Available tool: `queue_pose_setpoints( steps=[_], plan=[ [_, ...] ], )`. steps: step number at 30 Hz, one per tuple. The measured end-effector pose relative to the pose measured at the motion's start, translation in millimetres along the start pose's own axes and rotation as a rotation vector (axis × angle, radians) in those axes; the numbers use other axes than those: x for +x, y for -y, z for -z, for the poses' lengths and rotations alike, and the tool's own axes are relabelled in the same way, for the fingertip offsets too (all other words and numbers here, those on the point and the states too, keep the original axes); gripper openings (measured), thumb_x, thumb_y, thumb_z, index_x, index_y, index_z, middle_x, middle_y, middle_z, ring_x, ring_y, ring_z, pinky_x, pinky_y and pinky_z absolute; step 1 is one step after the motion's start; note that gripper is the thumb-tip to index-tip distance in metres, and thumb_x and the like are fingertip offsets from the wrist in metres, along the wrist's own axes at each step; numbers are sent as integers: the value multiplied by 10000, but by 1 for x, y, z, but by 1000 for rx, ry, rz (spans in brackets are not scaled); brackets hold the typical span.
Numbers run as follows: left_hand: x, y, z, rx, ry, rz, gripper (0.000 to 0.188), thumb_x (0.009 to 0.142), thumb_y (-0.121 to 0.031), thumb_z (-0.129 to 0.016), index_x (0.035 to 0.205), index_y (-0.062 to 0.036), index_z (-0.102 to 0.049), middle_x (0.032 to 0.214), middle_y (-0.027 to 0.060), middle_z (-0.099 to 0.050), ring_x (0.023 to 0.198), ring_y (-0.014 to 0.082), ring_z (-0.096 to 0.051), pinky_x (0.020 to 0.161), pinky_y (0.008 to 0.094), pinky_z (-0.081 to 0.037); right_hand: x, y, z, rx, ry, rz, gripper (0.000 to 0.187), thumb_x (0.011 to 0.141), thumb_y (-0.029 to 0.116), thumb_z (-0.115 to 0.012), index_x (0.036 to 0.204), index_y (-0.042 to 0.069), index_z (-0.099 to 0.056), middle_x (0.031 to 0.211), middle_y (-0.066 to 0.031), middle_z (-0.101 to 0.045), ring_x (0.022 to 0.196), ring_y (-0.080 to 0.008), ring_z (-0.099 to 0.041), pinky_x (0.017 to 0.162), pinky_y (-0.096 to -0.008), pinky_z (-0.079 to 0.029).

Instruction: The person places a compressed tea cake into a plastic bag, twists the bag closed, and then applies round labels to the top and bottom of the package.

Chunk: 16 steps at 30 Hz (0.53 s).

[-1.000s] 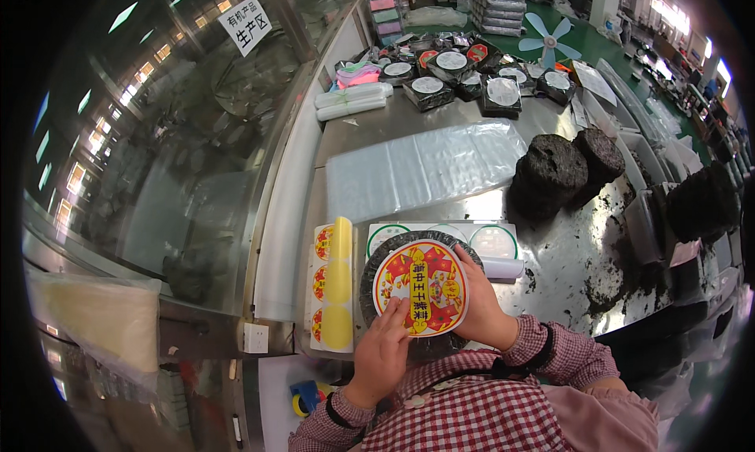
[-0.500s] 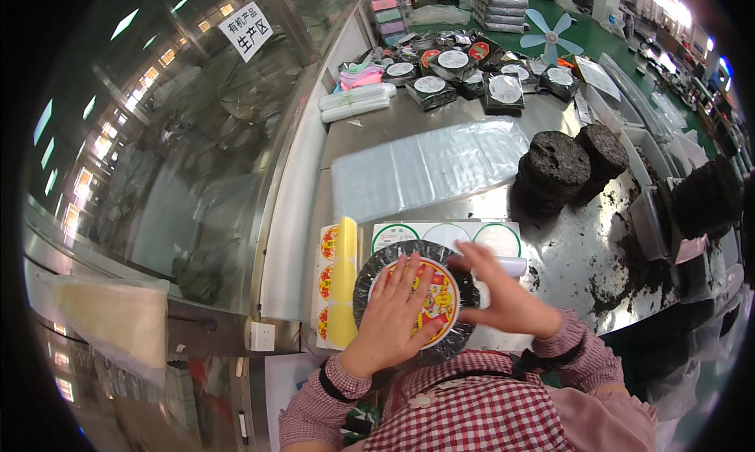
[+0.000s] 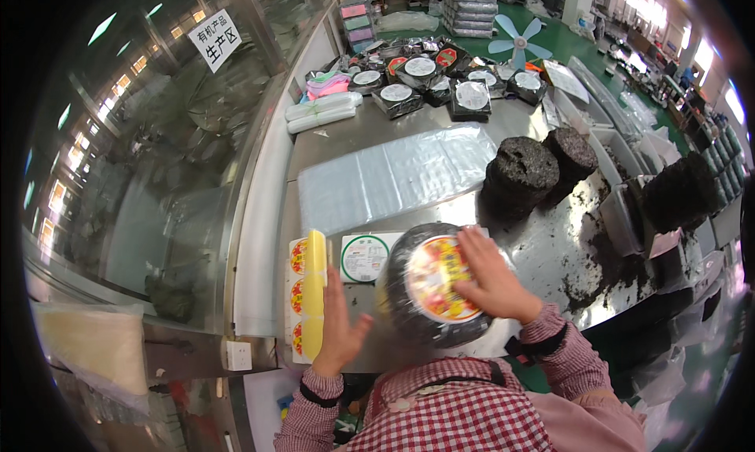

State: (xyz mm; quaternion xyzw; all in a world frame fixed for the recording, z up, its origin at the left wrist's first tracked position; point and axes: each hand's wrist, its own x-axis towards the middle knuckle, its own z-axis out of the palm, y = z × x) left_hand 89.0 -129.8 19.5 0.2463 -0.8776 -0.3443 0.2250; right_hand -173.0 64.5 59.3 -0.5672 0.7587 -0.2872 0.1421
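A round black bundle (image 3: 409, 320), apparently dried seaweed in clear film, stands tilted at the near edge of the table. On its face is a round, brightly coloured sticker (image 3: 429, 283). My right hand (image 3: 495, 283) lies open on the sticker's right side, fingers stretched over it. To the left, my left hand (image 3: 338, 326) is open and empty, its fingers close to a curled yellow strip (image 3: 315, 295) of sticker backing. Round stickers on a sheet (image 3: 296, 288) show beside that strip. The bundle's underside is hidden.
Behind lies a stack of clear plastic bags (image 3: 393, 177). Bare dark round stacks (image 3: 521, 177) stand to the right, with black crumbs around them. Wrapped black packages (image 3: 472, 96) crowd the far end near a small fan (image 3: 519, 43). A green-ringed label sheet (image 3: 366, 258) lies by the bundle.
My left hand has come off the sticker and moved left. My right hand now rests on it. The bundle has tipped up and shifted slightly right, and the whole view has swung a little.
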Motion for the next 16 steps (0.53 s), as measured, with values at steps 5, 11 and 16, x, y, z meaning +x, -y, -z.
queue_pose_setpoints(
  steps=[5,11,16],
  plan=[
    [-70,215,-158,-1019,-88,968,736,1034,-577,-327,1474,9,-395,1513,187,-420,1417,292,-378,1181,369,-273,-54,-105,26,900,-127,-395,765,975,283,-576,1577,52,-165,1600,-177,-235,1434,-261,-331,1171,-352,-267],
    [-59,182,-240,-1747,13,1102,571,1034,-492,-388,1352,-47,-552,1244,117,-657,1202,286,-590,1034,404,-477,-178,-251,-45,1477,-463,-692,578,985,319,-570,1470,43,-418,1374,-79,-569,1214,-221,-572,1047,-322,-446],
    [-55,166,-164,-1147,128,540,680,859,-37,-673,1470,-21,-375,1416,134,-509,1328,256,-470,1107,377,-387,-260,-393,-111,104,49,-634,530,1076,342,-399,1547,117,-309,1426,-111,-530,1219,-197,-569,1061,-306,-430]
  ],
)
